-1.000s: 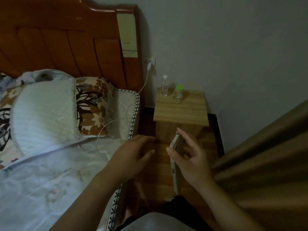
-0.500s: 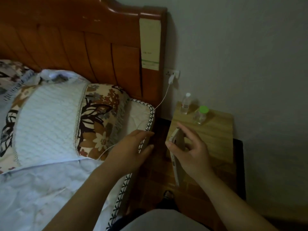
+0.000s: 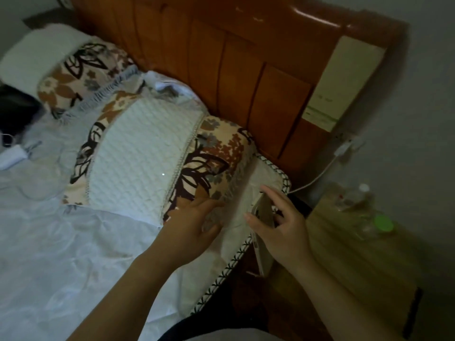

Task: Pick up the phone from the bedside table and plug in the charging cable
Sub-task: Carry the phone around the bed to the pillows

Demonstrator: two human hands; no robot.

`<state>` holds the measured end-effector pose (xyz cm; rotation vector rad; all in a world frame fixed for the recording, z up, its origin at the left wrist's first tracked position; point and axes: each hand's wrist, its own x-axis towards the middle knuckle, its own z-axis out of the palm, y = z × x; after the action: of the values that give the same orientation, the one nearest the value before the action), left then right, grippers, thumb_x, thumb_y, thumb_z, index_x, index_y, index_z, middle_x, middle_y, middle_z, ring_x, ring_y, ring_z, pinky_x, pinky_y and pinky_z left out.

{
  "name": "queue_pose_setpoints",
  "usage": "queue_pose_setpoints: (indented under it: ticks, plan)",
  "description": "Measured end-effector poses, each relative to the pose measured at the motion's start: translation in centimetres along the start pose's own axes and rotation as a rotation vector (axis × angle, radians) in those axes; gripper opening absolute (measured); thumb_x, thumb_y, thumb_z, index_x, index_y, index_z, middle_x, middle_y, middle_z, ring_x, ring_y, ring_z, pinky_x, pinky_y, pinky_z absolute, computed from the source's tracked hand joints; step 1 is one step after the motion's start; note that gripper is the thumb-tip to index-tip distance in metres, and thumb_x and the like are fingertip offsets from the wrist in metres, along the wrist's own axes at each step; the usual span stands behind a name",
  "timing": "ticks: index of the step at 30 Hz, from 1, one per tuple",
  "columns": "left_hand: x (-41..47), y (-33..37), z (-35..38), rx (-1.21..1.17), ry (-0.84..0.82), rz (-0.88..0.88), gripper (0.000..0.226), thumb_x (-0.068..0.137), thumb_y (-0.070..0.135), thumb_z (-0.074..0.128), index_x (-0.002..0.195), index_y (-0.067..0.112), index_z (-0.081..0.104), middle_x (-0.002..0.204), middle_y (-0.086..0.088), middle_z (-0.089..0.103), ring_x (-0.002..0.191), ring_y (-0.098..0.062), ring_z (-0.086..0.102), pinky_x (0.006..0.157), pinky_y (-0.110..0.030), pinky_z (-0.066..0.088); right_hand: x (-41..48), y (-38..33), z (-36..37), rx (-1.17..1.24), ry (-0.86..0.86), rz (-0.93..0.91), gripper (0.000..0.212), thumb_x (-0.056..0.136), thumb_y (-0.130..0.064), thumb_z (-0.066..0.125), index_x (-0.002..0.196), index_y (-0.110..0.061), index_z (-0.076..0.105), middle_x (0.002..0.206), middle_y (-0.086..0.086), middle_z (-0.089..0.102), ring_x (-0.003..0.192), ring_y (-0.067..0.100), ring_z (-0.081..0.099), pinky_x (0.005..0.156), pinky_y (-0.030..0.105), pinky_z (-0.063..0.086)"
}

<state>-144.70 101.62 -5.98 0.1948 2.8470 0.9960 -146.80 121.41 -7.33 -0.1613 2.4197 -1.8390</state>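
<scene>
My right hand (image 3: 280, 230) holds a pale phone (image 3: 262, 242) edge-on, upright, over the mattress edge beside the bedside table (image 3: 357, 262). My left hand (image 3: 192, 227) lies flat with fingers apart on the sheet at the corner of the floral pillow (image 3: 152, 166), holding nothing. A white charging cable (image 3: 317, 177) runs down from a plug (image 3: 344, 147) in the wall socket toward the mattress edge; its free end is hidden behind my right hand and the bedding.
A wooden headboard (image 3: 246, 70) backs the bed. On the bedside table stand a clear bottle (image 3: 358, 195) and a green-capped jar (image 3: 379, 223). A second pillow (image 3: 61, 67) lies at the far left. Dark floor shows between bed and table.
The view has swung left, toward the bed. Both hands have moved left over the mattress; the left hand now rests by the pillow corner, and the phone stays in the right hand.
</scene>
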Motion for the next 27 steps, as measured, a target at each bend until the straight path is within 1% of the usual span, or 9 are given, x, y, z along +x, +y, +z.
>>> queue_pose_setpoints:
  ticks: [2, 5, 10, 13, 16, 19, 22, 25, 27]
  plan:
    - [1.2, -2.0, -1.5, -0.027, 0.011, -0.037, 0.038, 0.083, 0.030, 0.059, 0.121, 0.030, 0.052, 0.117, 0.007, 0.057, 0.099, -0.010, 0.054, 0.081, -0.032, 0.049, 2.5, -0.4, 2.0, -0.009, -0.031, -0.012, 0.064, 0.063, -0.063, 0.065, 0.121, -0.045, 0.048, 0.128, -0.022, 0.047, 0.123, 0.005, 0.045, 0.096, 0.032, 0.048]
    - [2.8, -5.3, -3.7, -0.037, 0.051, -0.082, 0.036, 0.083, 0.031, 0.057, 0.119, 0.032, 0.052, 0.114, 0.008, 0.057, 0.098, -0.009, 0.055, 0.079, -0.031, 0.050, 6.4, -0.8, 5.1, -0.010, -0.070, -0.025, 0.062, 0.063, -0.064, 0.066, 0.119, -0.048, 0.047, 0.132, -0.012, 0.049, 0.123, 0.008, 0.046, 0.095, 0.041, 0.049]
    - [5.2, -10.4, -6.4, -0.023, 0.060, -0.148, 0.038, 0.086, 0.033, 0.056, 0.123, 0.029, 0.051, 0.123, 0.004, 0.056, 0.105, -0.010, 0.054, 0.083, -0.031, 0.048, 11.7, -0.4, 9.9, -0.025, -0.110, -0.032, 0.056, 0.065, -0.055, 0.072, 0.114, -0.055, 0.046, 0.129, -0.019, 0.047, 0.122, 0.001, 0.044, 0.098, 0.037, 0.048]
    - [6.7, -12.9, -7.4, -0.026, 0.062, -0.197, 0.038, 0.086, 0.034, 0.056, 0.124, 0.028, 0.051, 0.125, 0.004, 0.055, 0.105, -0.011, 0.053, 0.085, -0.030, 0.046, 14.9, 0.5, 12.4, -0.065, -0.160, -0.013, 0.059, 0.067, -0.044, 0.076, 0.120, -0.045, 0.050, 0.134, -0.010, 0.046, 0.124, 0.006, 0.043, 0.099, 0.037, 0.046]
    - [7.8, -15.7, -8.3, -0.007, 0.096, -0.258, 0.038, 0.086, 0.033, 0.057, 0.123, 0.026, 0.052, 0.126, 0.001, 0.056, 0.097, -0.012, 0.054, 0.084, -0.026, 0.040, 18.2, 1.2, 14.7, -0.122, -0.222, -0.003, 0.066, 0.067, -0.046, 0.076, 0.126, -0.033, 0.051, 0.138, -0.009, 0.043, 0.124, 0.004, 0.038, 0.101, 0.032, 0.042]
    - [8.4, -17.8, -8.6, 0.006, 0.143, -0.348, 0.038, 0.086, 0.032, 0.057, 0.123, 0.027, 0.052, 0.126, 0.001, 0.056, 0.109, -0.013, 0.052, 0.085, -0.026, 0.039, 21.2, 1.9, 17.1, -0.142, -0.295, -0.026, 0.071, 0.066, -0.050, 0.073, 0.129, -0.028, 0.050, 0.139, -0.005, 0.042, 0.124, 0.005, 0.037, 0.098, 0.023, 0.038]
    - [8.9, -19.1, -8.4, 0.009, 0.150, -0.399, 0.038, 0.086, 0.033, 0.057, 0.123, 0.028, 0.051, 0.126, 0.003, 0.055, 0.110, -0.010, 0.051, 0.085, -0.024, 0.038, 23.6, 3.0, 19.5, -0.151, -0.360, -0.019, 0.073, 0.067, -0.053, 0.073, 0.130, -0.026, 0.048, 0.137, -0.008, 0.042, 0.121, 0.001, 0.036, 0.095, 0.016, 0.035]
    - [9.6, -20.1, -7.9, -0.001, 0.140, -0.447, 0.038, 0.086, 0.034, 0.055, 0.124, 0.028, 0.050, 0.127, 0.003, 0.055, 0.112, -0.011, 0.051, 0.089, -0.026, 0.039, 25.3, 4.9, 21.4, -0.190, -0.373, 0.015, 0.073, 0.068, -0.051, 0.074, 0.131, -0.024, 0.049, 0.127, -0.015, 0.040, 0.114, -0.005, 0.032, 0.088, 0.007, 0.029]
    - [10.0, -20.7, -7.5, -0.002, 0.136, -0.478, 0.039, 0.087, 0.034, 0.055, 0.124, 0.028, 0.050, 0.128, 0.002, 0.055, 0.113, -0.012, 0.051, 0.089, -0.027, 0.039, 25.9, 6.4, 22.4, -0.236, -0.366, 0.038, 0.073, 0.068, -0.049, 0.074, 0.131, -0.023, 0.048, 0.129, -0.010, 0.042, 0.117, 0.002, 0.034, 0.090, 0.014, 0.031]
